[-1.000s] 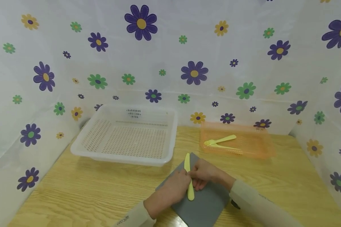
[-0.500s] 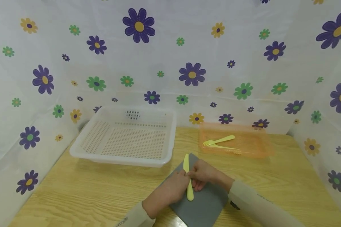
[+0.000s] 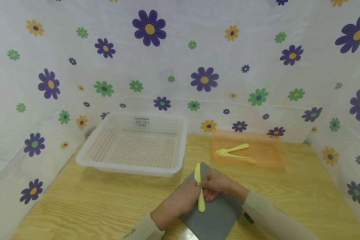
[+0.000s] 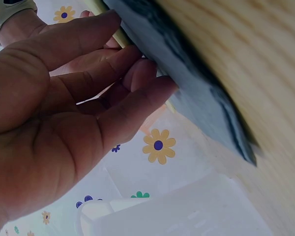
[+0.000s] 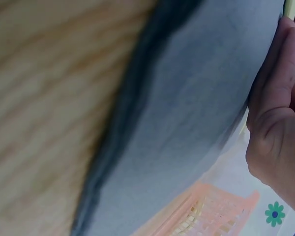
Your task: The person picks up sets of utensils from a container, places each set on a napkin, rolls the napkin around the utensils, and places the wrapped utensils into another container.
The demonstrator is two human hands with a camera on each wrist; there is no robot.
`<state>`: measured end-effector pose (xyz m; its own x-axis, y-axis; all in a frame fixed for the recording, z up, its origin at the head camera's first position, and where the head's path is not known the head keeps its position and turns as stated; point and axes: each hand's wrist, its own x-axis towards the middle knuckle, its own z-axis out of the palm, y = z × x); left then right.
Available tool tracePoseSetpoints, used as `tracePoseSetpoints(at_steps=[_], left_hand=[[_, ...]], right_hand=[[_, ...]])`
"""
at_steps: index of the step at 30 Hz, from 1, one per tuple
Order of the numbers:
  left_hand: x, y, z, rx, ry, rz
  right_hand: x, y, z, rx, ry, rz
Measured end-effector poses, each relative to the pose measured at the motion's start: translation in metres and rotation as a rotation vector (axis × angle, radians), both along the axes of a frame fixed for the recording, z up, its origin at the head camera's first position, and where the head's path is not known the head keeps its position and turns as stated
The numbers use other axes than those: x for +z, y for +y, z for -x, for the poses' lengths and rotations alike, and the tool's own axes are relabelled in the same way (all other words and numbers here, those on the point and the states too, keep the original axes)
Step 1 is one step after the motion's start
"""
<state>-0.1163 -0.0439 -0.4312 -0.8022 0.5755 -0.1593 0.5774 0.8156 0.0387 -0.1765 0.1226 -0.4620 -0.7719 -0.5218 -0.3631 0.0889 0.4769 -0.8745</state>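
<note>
A pale yellow table knife [image 3: 201, 204] lies lengthwise over a grey folded cloth [image 3: 217, 216] at the front middle of the table. My left hand [image 3: 183, 197] is at the middle of the knife from the left and holds it with bent fingers. From the right, my right hand [image 3: 216, 182] pinches the knife at about the same spot, its thumb and forefinger meeting the left hand. In the left wrist view, fingertips [image 4: 162, 88] rest against the cloth. The right wrist view shows the thumb reaching to the knife's edge. Both hands hide the knife's middle.
A white perforated basket [image 3: 132, 169] stands at the back left. At the back right an orange tray [image 3: 276, 163] holds a yellow fork [image 3: 235, 148] and another slim yellow piece [image 3: 238, 156]. A flower-printed curtain [image 3: 180, 60] encloses the wooden table [image 3: 108, 200].
The head view shifts slightly. Hands, knife and cloth keep nearly the same places.
</note>
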Motion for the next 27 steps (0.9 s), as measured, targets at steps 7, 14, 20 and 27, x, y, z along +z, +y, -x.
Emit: tracePoseSetpoints(at_steps=[7,14,20,27], left_hand=[[0.001,-0.001,-0.001,0.004,-0.002,-0.023],[0.001,-0.001,-0.001,0.019,-0.015,-0.032],[0.0,0.0,-0.001,0.02,-0.004,-0.029],[-0.004,-0.003,0.001,-0.007,-0.015,-0.027]], right_hand=[[0.003,0.004,-0.001,0.011,0.01,0.001],[0.007,0.013,-0.003,0.029,0.04,0.001],[0.008,0.016,-0.007,0.018,0.075,-0.019],[0.014,0.019,-0.014,0.074,0.116,-0.029]])
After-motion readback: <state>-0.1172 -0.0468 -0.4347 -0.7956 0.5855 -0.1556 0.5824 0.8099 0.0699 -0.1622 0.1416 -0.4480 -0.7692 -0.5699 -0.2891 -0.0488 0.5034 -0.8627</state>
